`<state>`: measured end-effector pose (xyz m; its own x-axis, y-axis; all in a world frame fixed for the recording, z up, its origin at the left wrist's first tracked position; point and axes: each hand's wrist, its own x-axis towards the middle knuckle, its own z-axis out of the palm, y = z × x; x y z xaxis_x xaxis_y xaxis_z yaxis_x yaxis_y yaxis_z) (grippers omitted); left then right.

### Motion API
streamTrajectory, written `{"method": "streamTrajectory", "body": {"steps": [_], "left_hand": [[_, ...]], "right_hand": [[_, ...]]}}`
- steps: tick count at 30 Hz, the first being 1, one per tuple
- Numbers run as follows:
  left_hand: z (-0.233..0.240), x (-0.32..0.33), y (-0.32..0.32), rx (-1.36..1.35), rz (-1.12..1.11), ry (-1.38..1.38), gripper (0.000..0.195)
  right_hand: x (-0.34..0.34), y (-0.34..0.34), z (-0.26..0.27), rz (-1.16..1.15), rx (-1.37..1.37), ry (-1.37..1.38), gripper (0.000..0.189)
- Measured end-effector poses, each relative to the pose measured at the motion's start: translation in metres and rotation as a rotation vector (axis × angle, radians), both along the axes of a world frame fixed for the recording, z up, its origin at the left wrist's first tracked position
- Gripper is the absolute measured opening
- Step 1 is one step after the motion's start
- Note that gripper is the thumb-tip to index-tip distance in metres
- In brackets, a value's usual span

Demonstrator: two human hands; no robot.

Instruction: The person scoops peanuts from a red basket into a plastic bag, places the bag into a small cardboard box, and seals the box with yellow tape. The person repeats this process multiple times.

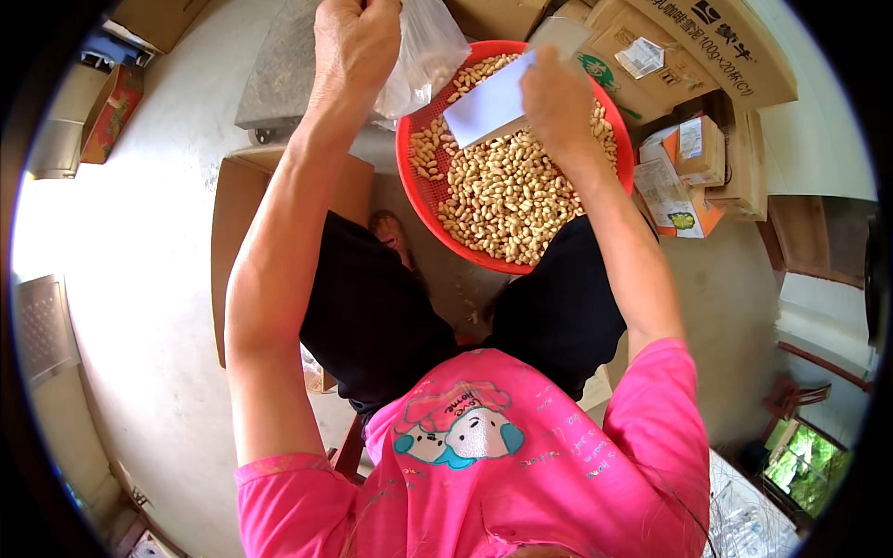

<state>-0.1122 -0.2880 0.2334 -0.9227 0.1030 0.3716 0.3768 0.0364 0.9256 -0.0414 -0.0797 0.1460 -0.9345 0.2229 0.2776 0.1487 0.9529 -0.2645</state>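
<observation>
My left hand [357, 49] is raised at the top edge, closed at the mouth of a clear plastic bag [429, 59]; its fingertips are partly cut off. Pale contents show dimly in the lower part of the bag. In my right hand [558, 104], blurred by motion, is a white rectangular piece [488, 101], perhaps a small box or a card. It is over a round red plastic basket [407, 183] between my knees. Peanuts in their shells [513, 195] fill much of the basket. The bag hangs beside the basket's upper left rim.
An open cardboard box [244, 209] stands by my left leg. Beyond it is a grey metal platform [275, 77] with a small wheel. Several cartons [725, 49] crowd the far right, with smaller parcels [698, 150] below them. A few bits of shell [473, 310] lie on the floor.
</observation>
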Motion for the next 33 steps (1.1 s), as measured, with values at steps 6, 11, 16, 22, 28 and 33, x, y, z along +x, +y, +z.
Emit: {"method": "streamTrajectory", "body": {"steps": [6, 11, 16, 22, 28, 33], "left_hand": [[0.002, 0.006, 0.005, 0.023, -0.027, -0.043, 0.021], [0.003, 0.003, -0.002, 0.083, -0.029, -0.080, 0.020], [0.023, 0.017, -0.003, 0.158, -0.054, 0.007, 0.018], [0.049, 0.033, 0.003, 0.247, -0.060, 0.077, 0.019], [0.063, 0.044, 0.021, 0.288, -0.147, 0.051, 0.018], [0.070, 0.053, 0.047, 0.282, -0.236, 0.007, 0.018]], "right_hand": [[-0.010, -0.022, -0.036, 0.270, -0.341, -0.314, 0.045], [-0.008, -0.021, -0.039, 0.470, -0.301, -0.200, 0.053], [-0.007, -0.017, -0.037, 0.458, -0.285, -0.225, 0.037], [-0.019, 0.014, -0.011, 0.262, -0.349, 0.138, 0.031], [-0.031, 0.050, -0.034, 0.075, -0.227, -0.041, 0.048], [-0.039, 0.060, -0.061, 0.152, -0.260, -0.180, 0.034]]}}
